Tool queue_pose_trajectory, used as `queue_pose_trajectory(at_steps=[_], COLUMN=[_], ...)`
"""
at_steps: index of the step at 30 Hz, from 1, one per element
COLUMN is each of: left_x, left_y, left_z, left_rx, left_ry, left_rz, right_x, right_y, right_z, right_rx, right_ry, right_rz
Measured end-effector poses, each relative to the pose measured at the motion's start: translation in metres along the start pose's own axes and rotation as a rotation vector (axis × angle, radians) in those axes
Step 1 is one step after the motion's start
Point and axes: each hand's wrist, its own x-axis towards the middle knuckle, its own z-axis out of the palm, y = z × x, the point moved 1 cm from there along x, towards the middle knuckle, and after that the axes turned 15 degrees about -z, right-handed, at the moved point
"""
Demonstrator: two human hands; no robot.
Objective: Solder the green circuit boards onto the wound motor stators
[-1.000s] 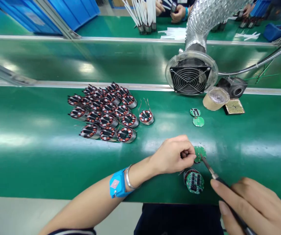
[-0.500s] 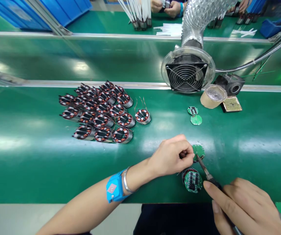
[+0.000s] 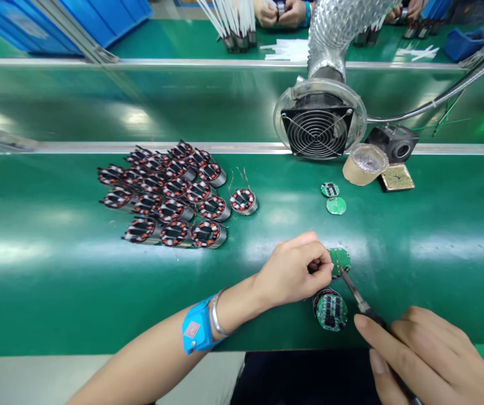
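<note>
My left hand [image 3: 299,267] is closed, thumb and index finger pinched at the left edge of a round green circuit board [image 3: 341,260]. In my right hand [image 3: 431,354] is a soldering iron [image 3: 358,299], held like a pen, its tip at the lower part of that board. Just below lies a second round board [image 3: 332,310] with black components facing up, over a wound motor stator mostly hidden beneath it. The fingers of my left hand cover whatever else may be between them. A blue wrist strap [image 3: 200,326] and a metal bangle are on my left forearm.
Several copper-wound stators [image 3: 174,194] stand grouped at left, one stator [image 3: 243,201] apart. Two small round boards [image 3: 335,205] lie ahead. Behind them are a fume fan [image 3: 317,132], a solder cup [image 3: 365,164] and a square tin [image 3: 397,177]. Another person's hands [image 3: 282,12] work across the bench.
The iron's tip has shifted slightly right on the board, and my right hand moved slightly right with it. My left hand stays almost in place. The background has shifted a little left in view.
</note>
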Motion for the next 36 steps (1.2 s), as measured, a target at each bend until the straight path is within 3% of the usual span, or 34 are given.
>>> queue_pose_trajectory(at_steps=[5,10,14,18,24,26,31,36], left_x=[0.0,0.0,0.001,0.001,-0.003,-0.003,0.004,0.006], left_y=[0.001,0.002,0.003,0.002,-0.009,-0.011,-0.006,0.004], left_z=[-0.001,-0.001,0.003,-0.003,-0.034,-0.037,-0.023,-0.011], left_rx=[0.004,0.016,0.009,-0.018,0.162,0.173,-0.101,-0.184], left_ry=[-0.002,-0.003,0.004,-0.013,-0.317,-0.34,-0.316,-0.281], left_rz=[-0.011,-0.01,-0.001,0.007,0.187,0.204,0.053,-0.123], right_x=[0.001,0.008,0.014,0.017,0.018,0.018,0.021,0.028], right_y=[0.01,0.03,0.04,0.043,0.042,0.042,0.043,0.037], right_z=[-0.004,0.024,0.048,0.051,0.049,0.05,0.048,0.044], right_rx=[-0.003,-0.018,0.126,0.158,0.126,0.124,0.179,0.261], right_ry=[0.106,0.294,0.282,0.289,0.289,0.289,0.312,0.405], right_rz=[0.024,0.134,0.158,0.146,0.1,0.095,0.105,0.028])
